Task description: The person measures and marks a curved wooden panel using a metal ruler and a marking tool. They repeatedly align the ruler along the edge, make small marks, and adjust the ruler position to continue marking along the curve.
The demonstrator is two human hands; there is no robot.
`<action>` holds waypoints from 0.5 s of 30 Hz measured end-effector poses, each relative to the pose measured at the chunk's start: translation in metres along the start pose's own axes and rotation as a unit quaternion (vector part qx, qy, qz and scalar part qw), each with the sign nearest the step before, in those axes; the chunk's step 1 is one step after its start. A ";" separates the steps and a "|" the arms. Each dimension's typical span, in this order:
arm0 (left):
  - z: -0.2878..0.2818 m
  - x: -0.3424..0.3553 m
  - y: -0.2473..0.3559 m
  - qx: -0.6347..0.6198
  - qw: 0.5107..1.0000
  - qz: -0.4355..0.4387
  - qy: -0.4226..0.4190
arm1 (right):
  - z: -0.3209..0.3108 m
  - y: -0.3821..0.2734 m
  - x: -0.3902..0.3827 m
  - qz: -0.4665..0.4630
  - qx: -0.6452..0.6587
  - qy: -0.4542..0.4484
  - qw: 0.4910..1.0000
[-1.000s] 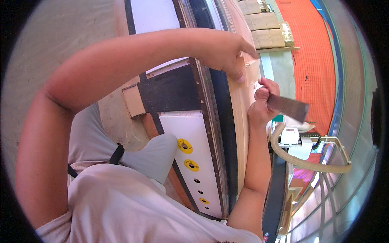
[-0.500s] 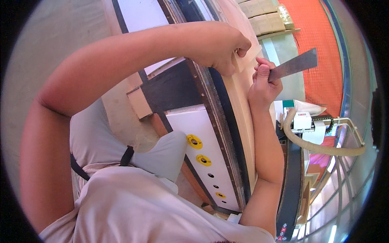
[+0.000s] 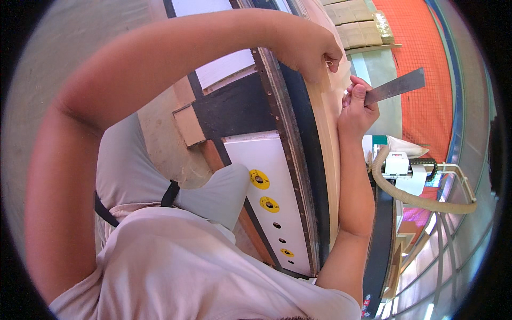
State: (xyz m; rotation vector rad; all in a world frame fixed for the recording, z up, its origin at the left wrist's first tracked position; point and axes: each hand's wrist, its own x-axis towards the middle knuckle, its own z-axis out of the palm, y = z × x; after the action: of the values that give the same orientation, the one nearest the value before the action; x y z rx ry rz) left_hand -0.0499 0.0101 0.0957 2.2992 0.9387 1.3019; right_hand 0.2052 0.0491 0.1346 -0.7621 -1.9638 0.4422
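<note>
My left hand (image 3: 314, 49) reaches across the upper middle, its fingers curled down over the edge of a pale, wood-coloured work surface (image 3: 326, 133). A thin, pale, see-through piece (image 3: 343, 73) lies beside its fingertips; what those fingers pinch is hidden. Just to the right, my right hand (image 3: 358, 109) is closed around a flat grey metal scraper blade (image 3: 399, 85). The blade's wider end points right, away from the surface, and its other end is covered by the hand. My right forearm lies along the surface's right side.
The dark-edged machine body beneath has a white panel (image 3: 266, 160) with yellow round labels and small holes. Cardboard-coloured packs (image 3: 358, 32) are stacked at the far end. Orange netting (image 3: 421, 42), a beige hose (image 3: 397, 194) and a white machine head (image 3: 396, 162) stand to the right.
Both hands have shifted slightly to the right and farther away, and the view has shifted a little as well. The right hand still holds the scraper blade.
</note>
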 end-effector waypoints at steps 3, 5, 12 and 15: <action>0.005 -0.001 0.006 0.014 1.000 -0.012 0.015 | -0.001 -0.001 -0.001 0.001 0.002 -0.005 1.000; 0.006 0.000 0.008 0.022 0.999 -0.010 0.024 | -0.002 -0.002 -0.001 -0.003 0.003 -0.011 1.000; 0.014 -0.002 0.021 0.094 0.994 -0.027 0.037 | -0.001 -0.002 0.001 -0.005 -0.015 -0.016 1.000; 0.013 0.000 0.022 0.110 0.993 -0.042 0.015 | -0.002 -0.001 0.001 -0.004 -0.017 -0.015 1.000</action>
State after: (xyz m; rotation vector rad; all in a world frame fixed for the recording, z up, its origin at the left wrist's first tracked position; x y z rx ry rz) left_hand -0.0304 -0.0050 0.1018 2.3765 1.2314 1.2578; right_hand 0.2070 0.0490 0.1364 -0.7727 -2.0063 0.4176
